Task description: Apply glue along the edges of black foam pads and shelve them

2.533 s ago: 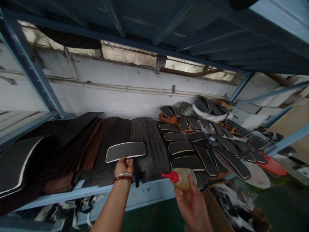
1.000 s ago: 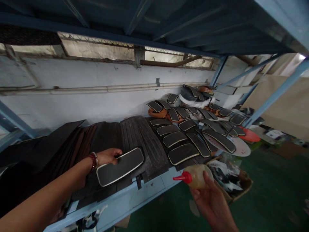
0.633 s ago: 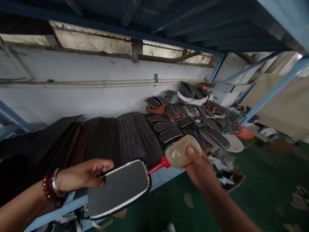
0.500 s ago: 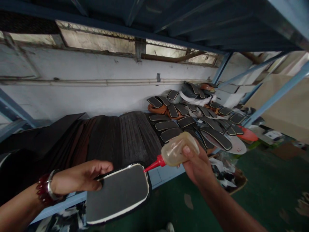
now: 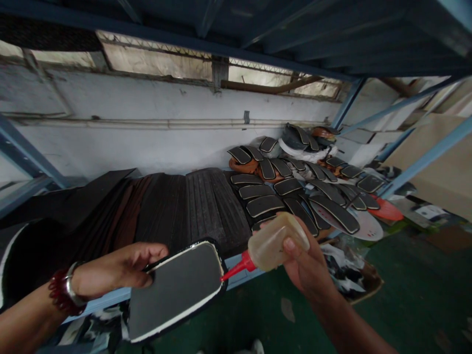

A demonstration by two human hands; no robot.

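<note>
My left hand [image 5: 121,268], with a red bead bracelet and a silver bangle at the wrist, grips the left edge of a dark grey panel [image 5: 177,290] with rounded corners. A whitish line runs along the panel's black border. In my right hand [image 5: 304,258] is a translucent squeeze bottle [image 5: 276,242] of yellowish contents, tilted down to the left. Its red nozzle [image 5: 238,266] meets the panel's right edge at the white line. Some of the fingers behind the bottle are hidden.
Stacked dark sheets [image 5: 191,206] lie on a blue metal shelf against the white wall [image 5: 147,147]. Several similar rounded panels [image 5: 263,205] cover the heap to the right. Below stands a box of scraps [image 5: 354,280] on the green floor [image 5: 405,295]. An upper shelf [image 5: 295,34] hangs overhead.
The bottle's nozzle has moved down along the panel's right edge, from near the upper right corner. My left hand keeps its hold on the panel. The view has shifted slightly.
</note>
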